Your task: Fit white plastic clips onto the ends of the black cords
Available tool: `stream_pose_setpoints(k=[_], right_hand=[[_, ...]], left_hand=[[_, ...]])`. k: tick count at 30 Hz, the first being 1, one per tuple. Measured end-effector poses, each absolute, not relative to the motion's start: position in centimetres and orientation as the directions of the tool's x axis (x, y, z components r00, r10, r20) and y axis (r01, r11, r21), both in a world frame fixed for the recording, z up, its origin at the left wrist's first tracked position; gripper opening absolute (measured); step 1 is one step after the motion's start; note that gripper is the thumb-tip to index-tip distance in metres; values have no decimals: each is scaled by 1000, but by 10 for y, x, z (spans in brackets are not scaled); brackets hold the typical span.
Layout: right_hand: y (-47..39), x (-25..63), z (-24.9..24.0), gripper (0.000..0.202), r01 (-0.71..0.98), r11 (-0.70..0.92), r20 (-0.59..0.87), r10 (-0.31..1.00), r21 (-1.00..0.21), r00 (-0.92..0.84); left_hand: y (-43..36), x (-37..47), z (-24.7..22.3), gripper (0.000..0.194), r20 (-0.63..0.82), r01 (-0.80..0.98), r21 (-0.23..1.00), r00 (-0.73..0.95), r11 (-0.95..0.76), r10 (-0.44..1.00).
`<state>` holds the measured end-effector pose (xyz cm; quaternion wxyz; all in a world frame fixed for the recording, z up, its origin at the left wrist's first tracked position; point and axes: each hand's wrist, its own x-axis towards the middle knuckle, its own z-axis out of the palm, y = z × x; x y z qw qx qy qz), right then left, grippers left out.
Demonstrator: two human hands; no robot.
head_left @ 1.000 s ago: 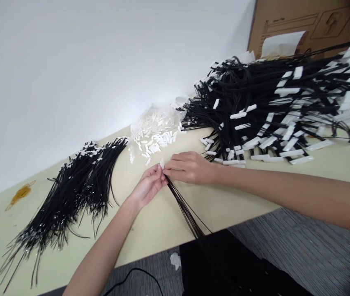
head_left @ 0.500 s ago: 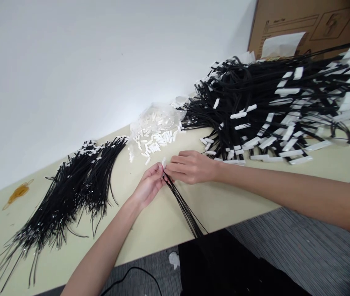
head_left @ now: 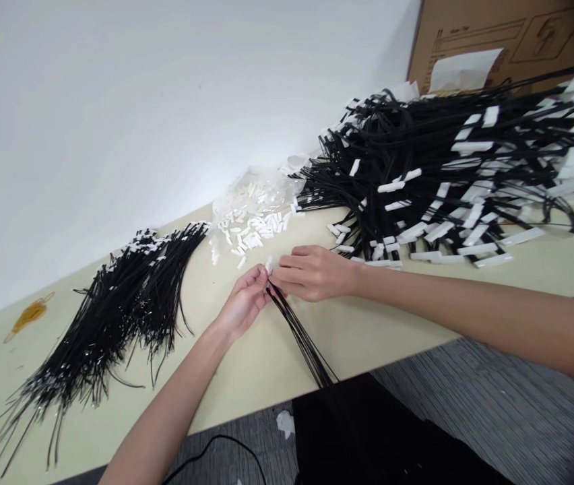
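My left hand (head_left: 247,300) pinches the upper end of a thin bundle of black cables (head_left: 300,335), close to a small white connector housing (head_left: 269,261) that sticks up past the fingertips. Against it, my right hand (head_left: 312,273) has its fingers closed at the same spot, touching the connector and the cable ends. The exact contact between fingers, cable ends and connector is hidden. From the hands the cables run down over the table edge toward my lap.
Loose white connector housings (head_left: 257,236) spill from a clear plastic bag (head_left: 261,188) by the wall. To the left lies a pile of black cables (head_left: 115,316) near yellow rubber bands (head_left: 32,315). A larger heap of white-ended cables (head_left: 418,168) covers the right, before a cardboard box (head_left: 499,40).
Both hands stay at the same place with the cables and connector. Only a very slight shift of the view and fingers shows.
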<state>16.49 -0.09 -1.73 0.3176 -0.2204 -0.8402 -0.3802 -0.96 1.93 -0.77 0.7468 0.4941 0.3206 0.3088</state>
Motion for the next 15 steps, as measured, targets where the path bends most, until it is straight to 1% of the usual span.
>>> stream_pose_setpoints(k=[4, 6, 9, 13, 15], right_hand=[[-1, 166, -17, 18, 620, 609, 709, 129, 495, -693], [-2, 166, -17, 18, 630, 610, 708, 153, 481, -689], [-4, 166, -16, 18, 645, 618, 706, 196, 449, -680], [-5, 165, -16, 17, 650, 643, 721, 212, 405, -659], [-5, 164, -18, 18, 659, 664, 738, 236, 352, -632]], left_hand=[[20, -9, -9, 10, -170, -132, 941, 611, 311, 773], [20, -9, -9, 10, -167, -130, 943, 615, 308, 771], [19, -9, -8, 11, -170, -129, 942, 615, 311, 770], [17, -7, -7, 11, -180, -130, 938, 607, 320, 774], [16, -7, -7, 10, -184, -137, 935, 604, 328, 776]])
